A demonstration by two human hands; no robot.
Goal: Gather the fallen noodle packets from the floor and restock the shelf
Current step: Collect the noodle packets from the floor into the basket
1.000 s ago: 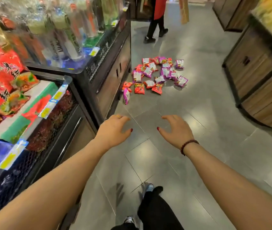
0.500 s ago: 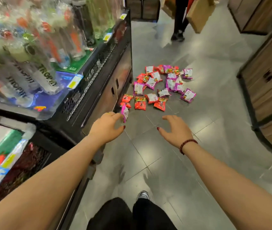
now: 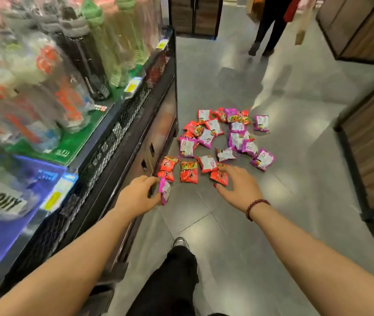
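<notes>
The noodle packets (image 3: 187, 147) lie scattered on the floor (image 3: 295, 201) beside the shelf (image 3: 135, 133) base, nearer than a second ago. The left hand (image 3: 135, 197), loosely curled, and the right hand (image 3: 238, 188), spread wide, are both empty. Gathering looks about to begin.

About eleven red packets (image 3: 189, 172) and about ten purple packets (image 3: 263, 159), though overlaps make the tally unsure. Two hands show, the left hand (image 3: 135, 197) and the right hand (image 3: 238, 190), plus one bystander (image 3: 265, 30). The bottles (image 3: 85, 65) are too blurred to count.
</notes>
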